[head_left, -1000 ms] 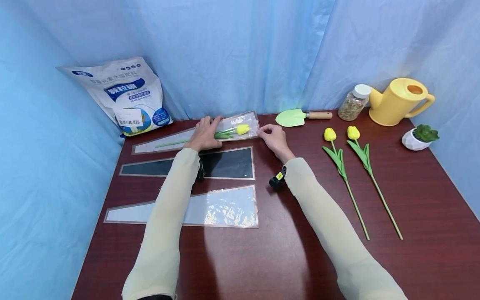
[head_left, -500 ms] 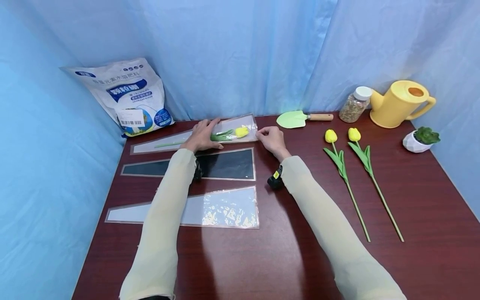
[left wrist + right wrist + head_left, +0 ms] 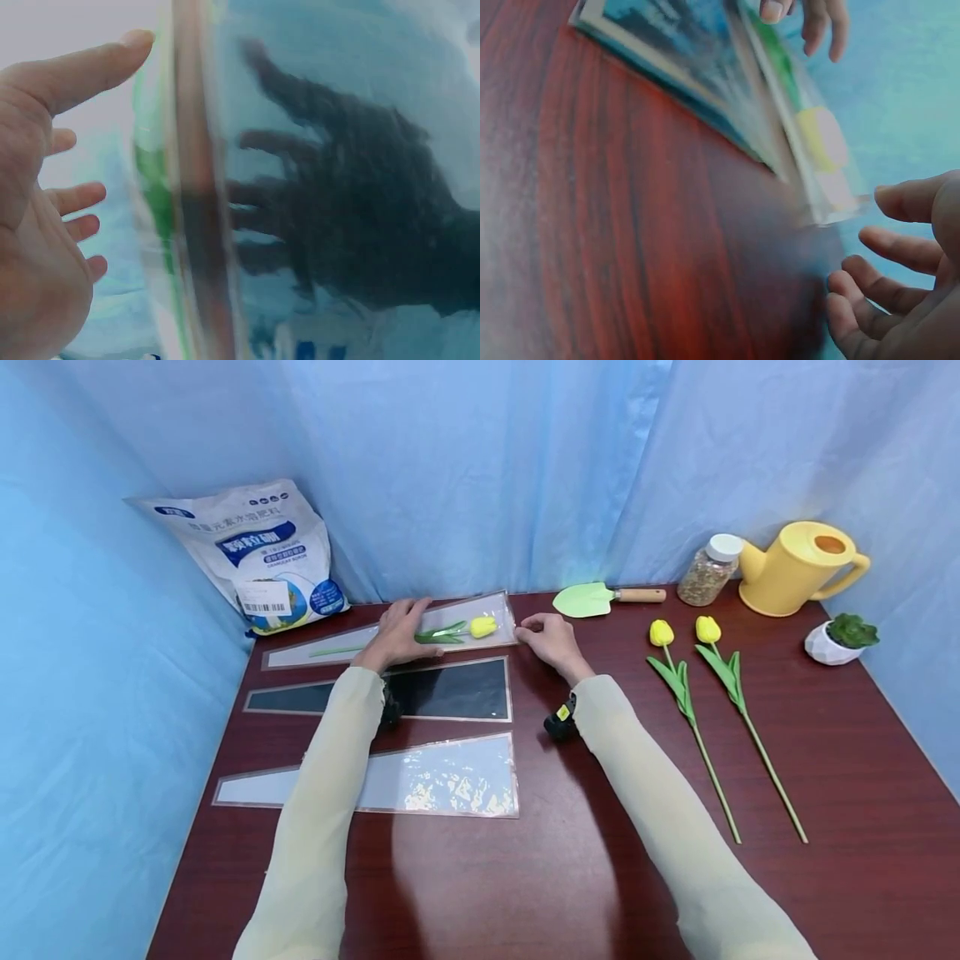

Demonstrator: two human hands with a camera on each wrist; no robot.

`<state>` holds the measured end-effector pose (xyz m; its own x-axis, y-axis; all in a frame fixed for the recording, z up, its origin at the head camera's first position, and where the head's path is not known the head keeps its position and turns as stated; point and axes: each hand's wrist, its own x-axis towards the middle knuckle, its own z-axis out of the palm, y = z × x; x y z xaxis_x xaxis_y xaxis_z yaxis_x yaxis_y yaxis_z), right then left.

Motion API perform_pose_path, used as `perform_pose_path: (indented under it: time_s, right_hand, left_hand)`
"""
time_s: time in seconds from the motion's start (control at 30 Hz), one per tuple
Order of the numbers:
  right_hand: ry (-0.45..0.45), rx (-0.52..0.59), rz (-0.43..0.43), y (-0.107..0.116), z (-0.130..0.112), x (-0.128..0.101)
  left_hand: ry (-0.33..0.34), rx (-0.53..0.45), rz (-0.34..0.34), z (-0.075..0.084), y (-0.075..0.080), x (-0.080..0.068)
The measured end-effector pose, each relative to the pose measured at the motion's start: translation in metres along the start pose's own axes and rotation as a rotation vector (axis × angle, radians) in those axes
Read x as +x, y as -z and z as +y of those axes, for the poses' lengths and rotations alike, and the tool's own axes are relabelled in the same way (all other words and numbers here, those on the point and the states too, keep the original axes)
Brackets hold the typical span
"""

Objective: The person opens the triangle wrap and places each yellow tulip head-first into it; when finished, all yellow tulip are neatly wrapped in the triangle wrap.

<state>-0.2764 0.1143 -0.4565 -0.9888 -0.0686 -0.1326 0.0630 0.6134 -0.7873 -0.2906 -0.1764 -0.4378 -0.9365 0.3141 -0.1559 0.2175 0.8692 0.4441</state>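
Note:
At the back of the table a clear tapered flower sleeve (image 3: 491, 606) lies with a yellow tulip (image 3: 483, 627) inside it, bloom toward the wide right end. My left hand (image 3: 395, 639) is over the sleeve's middle, fingers spread, and hides part of the stem and leaves. In the left wrist view the thumb points at the sleeve's edge. My right hand (image 3: 551, 642) is at the sleeve's right end. The right wrist view shows that thumb and its fingers (image 3: 885, 244) parted, with nothing between them. Two more yellow tulips (image 3: 678, 685) (image 3: 731, 672) lie to the right.
A dark sleeve (image 3: 457, 689) and a white sleeve (image 3: 442, 768) lie nearer me. A fertilizer bag (image 3: 262, 556) stands back left. Along the back right are a green trowel (image 3: 585, 600), a jar (image 3: 705, 572), a yellow watering can (image 3: 783, 568) and a potted succulent (image 3: 836, 643).
My left hand has slid slightly left along the sleeve, uncovering more of the leaves. My right thumb and fingers, close together at the sleeve's corner before, now look loosened there. The sleeve has settled slightly lower.

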Motion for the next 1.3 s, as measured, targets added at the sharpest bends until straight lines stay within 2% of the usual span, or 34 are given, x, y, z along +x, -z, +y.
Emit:
perform_pose_path:
  time_s: [0.3, 0.4, 0.5, 0.8, 1.0, 1.1, 1.2, 1.3]
  right_hand:
    - [-0.008, 0.112, 0.016, 0.023, 0.003, -0.020]
    - [0.004, 0.125, 0.023, 0.029, 0.004, -0.029]
    - [0.022, 0.132, 0.019, 0.034, 0.005, -0.037]
    - [0.048, 0.101, -0.007, 0.039, 0.016, -0.060]
    - [0.097, 0.065, -0.056, 0.029, 0.021, -0.074]
    - [0.139, 0.000, -0.095, 0.023, 0.024, -0.079]
    - [0.190, -0.095, -0.138, 0.017, 0.025, -0.081]
    - [0.228, -0.169, -0.175, 0.011, 0.023, -0.083]
  left_hand:
    - [-0.003, -0.068, 0.162, 0.016, 0.009, -0.030]
    - [0.010, -0.063, 0.191, 0.023, 0.005, -0.040]
    - [0.037, -0.059, 0.191, 0.031, -0.001, -0.050]
    - [0.029, -0.037, 0.136, 0.048, -0.020, -0.074]
    - [-0.062, -0.030, 0.075, 0.062, -0.036, -0.088]
    - [-0.101, -0.020, 0.009, 0.066, -0.043, -0.093]
    - [-0.115, -0.016, -0.083, 0.069, -0.048, -0.097]
    - [-0.128, -0.010, -0.145, 0.071, -0.052, -0.097]
